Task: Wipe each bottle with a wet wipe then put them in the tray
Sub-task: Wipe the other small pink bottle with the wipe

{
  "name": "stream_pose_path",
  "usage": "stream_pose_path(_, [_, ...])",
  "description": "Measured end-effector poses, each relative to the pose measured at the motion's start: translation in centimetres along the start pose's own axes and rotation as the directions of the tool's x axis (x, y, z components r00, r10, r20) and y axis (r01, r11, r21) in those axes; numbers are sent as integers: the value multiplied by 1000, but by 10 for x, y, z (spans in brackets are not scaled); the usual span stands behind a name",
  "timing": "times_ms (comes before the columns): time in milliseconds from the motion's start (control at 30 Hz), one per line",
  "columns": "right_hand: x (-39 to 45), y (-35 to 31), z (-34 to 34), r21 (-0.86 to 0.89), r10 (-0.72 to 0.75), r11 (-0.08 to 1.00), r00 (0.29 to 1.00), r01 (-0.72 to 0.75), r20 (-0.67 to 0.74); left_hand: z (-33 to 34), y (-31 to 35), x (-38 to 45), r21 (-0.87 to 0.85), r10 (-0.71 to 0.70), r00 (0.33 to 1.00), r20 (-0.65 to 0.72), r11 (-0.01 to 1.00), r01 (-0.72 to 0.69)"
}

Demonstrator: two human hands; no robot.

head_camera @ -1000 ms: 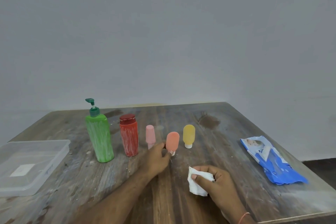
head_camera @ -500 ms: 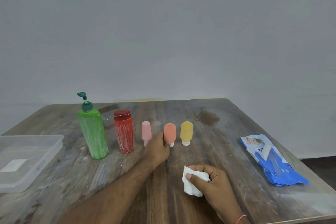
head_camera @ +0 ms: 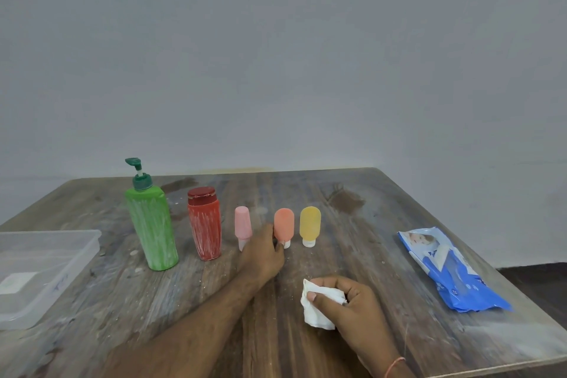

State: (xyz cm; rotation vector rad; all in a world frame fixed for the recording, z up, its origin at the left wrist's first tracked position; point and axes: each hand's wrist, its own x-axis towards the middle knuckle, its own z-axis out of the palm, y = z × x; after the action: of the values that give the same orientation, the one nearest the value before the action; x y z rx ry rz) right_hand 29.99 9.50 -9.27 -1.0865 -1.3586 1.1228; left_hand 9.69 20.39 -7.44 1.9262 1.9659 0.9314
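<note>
- Five bottles upright in a row; tray (head_camera: pixel 92 239) far left holds none of them.
- Left hand (head_camera: pixel 264 255) pinches orange bottle (head_camera: pixel 283 225) low, near its cap.
- Grip looks marginal: I'd lift straight up, clear of pink bottle (head_camera: pixel 243 224) and yellow bottle (head_camera: pixel 310 222).
- Right hand (head_camera: pixel 352 304) clutches wipe (head_camera: pixel 316 313), ready to rub the body all round.

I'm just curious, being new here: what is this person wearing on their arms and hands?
Both forearms are bare, with no sleeves in view and no gloves. The left hand wears nothing visible. The right hand has a thin orange-pink thread band around its wrist. No rings or watch show.
</note>
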Motion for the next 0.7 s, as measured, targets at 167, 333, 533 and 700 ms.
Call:
stream_pose_path(167, [0,-1,-2,-30,16,999,1000,-17,-18,-2,1,-11,-18,7,1000,-2,1000,-7])
stream_pose_path(333, [0,-2,0,-33,30,999,999,-31,-28,-7,0,-36,-72,7,1000,9,997,-6])
stream_pose_path(533, [-1,-1,1,-49,45,998,998,-46,-38,-19,-19,-64,-263,-119,971,-205,963,63])
stream_pose_path(700, [-1,-2,1,-76,62,995,997,-66,-52,-27,-31,-61,-408,-279,943,-181,894,187])
